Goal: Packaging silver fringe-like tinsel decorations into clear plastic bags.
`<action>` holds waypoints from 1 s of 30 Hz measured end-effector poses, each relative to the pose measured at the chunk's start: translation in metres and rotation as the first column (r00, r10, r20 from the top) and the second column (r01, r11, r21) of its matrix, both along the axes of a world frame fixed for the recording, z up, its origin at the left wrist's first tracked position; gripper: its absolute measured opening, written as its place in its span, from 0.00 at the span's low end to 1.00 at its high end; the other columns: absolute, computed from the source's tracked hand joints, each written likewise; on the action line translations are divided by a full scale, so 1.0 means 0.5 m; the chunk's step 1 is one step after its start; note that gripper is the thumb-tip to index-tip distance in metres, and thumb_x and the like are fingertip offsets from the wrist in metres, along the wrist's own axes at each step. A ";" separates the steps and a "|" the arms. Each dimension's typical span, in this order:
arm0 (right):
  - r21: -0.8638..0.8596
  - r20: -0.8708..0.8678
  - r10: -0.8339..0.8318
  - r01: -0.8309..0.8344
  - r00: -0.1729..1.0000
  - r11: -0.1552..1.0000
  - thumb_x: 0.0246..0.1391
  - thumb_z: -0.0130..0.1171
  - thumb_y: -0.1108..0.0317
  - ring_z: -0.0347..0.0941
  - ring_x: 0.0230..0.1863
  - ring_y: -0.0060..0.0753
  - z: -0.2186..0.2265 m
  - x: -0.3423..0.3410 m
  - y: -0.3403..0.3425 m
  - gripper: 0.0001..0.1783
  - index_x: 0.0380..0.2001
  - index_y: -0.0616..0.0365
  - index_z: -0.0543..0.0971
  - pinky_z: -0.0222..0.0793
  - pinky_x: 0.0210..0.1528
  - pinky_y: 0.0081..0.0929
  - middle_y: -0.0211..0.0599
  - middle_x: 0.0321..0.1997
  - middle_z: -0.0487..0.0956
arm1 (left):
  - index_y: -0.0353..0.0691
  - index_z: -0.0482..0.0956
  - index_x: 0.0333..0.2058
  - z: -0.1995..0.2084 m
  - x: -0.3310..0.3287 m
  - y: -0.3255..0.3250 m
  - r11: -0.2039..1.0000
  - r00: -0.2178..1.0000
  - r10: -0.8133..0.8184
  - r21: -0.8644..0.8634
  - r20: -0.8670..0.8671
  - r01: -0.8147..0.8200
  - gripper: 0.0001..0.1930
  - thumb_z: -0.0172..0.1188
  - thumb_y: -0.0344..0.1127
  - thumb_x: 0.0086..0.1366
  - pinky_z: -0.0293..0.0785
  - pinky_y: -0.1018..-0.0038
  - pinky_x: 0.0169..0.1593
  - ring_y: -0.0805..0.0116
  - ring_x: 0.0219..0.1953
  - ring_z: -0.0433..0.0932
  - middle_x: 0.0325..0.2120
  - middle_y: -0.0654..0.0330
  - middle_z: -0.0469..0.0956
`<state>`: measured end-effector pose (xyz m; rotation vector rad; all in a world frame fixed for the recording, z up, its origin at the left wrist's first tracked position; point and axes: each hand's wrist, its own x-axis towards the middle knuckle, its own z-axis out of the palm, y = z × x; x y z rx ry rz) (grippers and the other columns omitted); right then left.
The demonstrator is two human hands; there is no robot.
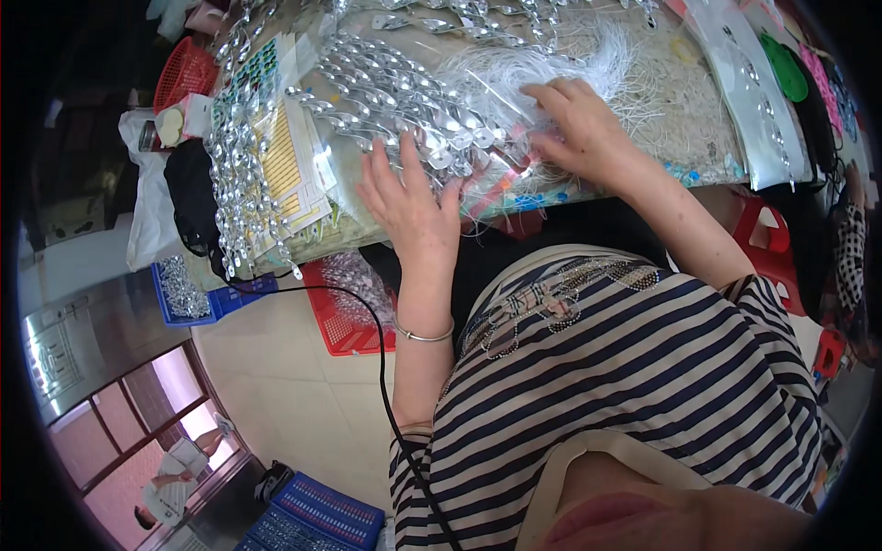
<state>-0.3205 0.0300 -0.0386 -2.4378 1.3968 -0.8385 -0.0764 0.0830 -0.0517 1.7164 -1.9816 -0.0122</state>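
Note:
My left hand (409, 207) lies with its fingers spread at the near ends of a bunch of shiny silver twisted strips (390, 78). These strips lie side by side on a clear plastic sheet, their round flat ends toward me. My right hand (588, 133) rests to the right of them, thumb and fingers apart, over clear plastic film and a tangle of fine clear threads (602, 64). Nothing shows gripped in either hand, though glare on the film blurs the right fingertips. A reddish-pink strip (501, 184) shows between the hands at the table edge.
More silver strands (241, 174) hang over the table's left side by a yellow printed sheet (289, 165). A red basket (184, 73) stands far left. Below are a blue bin (197, 294) and a red crate (344, 321). A black cable (381, 367) crosses beside my left arm.

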 end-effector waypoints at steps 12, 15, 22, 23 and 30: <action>0.008 0.082 0.081 -0.082 0.993 0.997 0.49 0.61 0.70 0.75 0.35 0.47 0.006 0.007 0.002 0.10 0.37 0.58 0.80 0.71 0.37 0.39 0.41 0.31 0.78 | 0.45 0.65 0.62 0.018 -0.098 -0.023 0.997 0.996 -0.052 -0.051 0.078 0.056 0.45 0.72 0.52 0.46 0.37 0.32 0.65 0.41 0.67 0.52 0.64 0.46 0.57; -0.009 0.099 0.093 -0.093 0.991 0.996 0.48 0.61 0.71 0.75 0.35 0.47 0.010 0.006 -0.001 0.09 0.35 0.58 0.80 0.70 0.36 0.39 0.41 0.29 0.78 | 0.45 0.66 0.61 0.024 -0.108 -0.023 0.995 0.997 -0.064 -0.077 0.047 0.067 0.43 0.72 0.49 0.46 0.37 0.32 0.64 0.41 0.67 0.53 0.64 0.46 0.57; -0.002 0.200 0.116 -0.118 0.973 0.993 0.49 0.61 0.73 0.76 0.30 0.45 0.018 0.009 -0.004 0.08 0.35 0.60 0.80 0.70 0.32 0.36 0.42 0.27 0.78 | 0.43 0.68 0.60 0.035 -0.119 -0.024 0.999 0.997 -0.043 -0.021 0.057 0.044 0.40 0.71 0.51 0.49 0.39 0.31 0.64 0.41 0.66 0.53 0.63 0.45 0.58; -0.005 0.201 0.116 -0.118 0.973 0.993 0.49 0.61 0.73 0.76 0.30 0.45 0.019 0.009 -0.005 0.08 0.35 0.60 0.80 0.70 0.32 0.36 0.42 0.27 0.78 | 0.43 0.68 0.59 0.032 -0.117 -0.027 1.000 0.996 -0.025 -0.007 0.088 0.026 0.40 0.70 0.51 0.50 0.39 0.32 0.64 0.41 0.66 0.54 0.63 0.45 0.58; 0.118 0.270 0.095 -0.130 0.958 0.984 0.51 0.59 0.74 0.76 0.29 0.42 0.039 0.006 0.016 0.09 0.37 0.62 0.80 0.70 0.32 0.32 0.42 0.29 0.78 | 0.42 0.69 0.59 0.017 -0.109 -0.033 0.996 0.997 0.036 -0.086 0.062 -0.030 0.36 0.68 0.50 0.53 0.40 0.36 0.66 0.43 0.65 0.56 0.62 0.45 0.61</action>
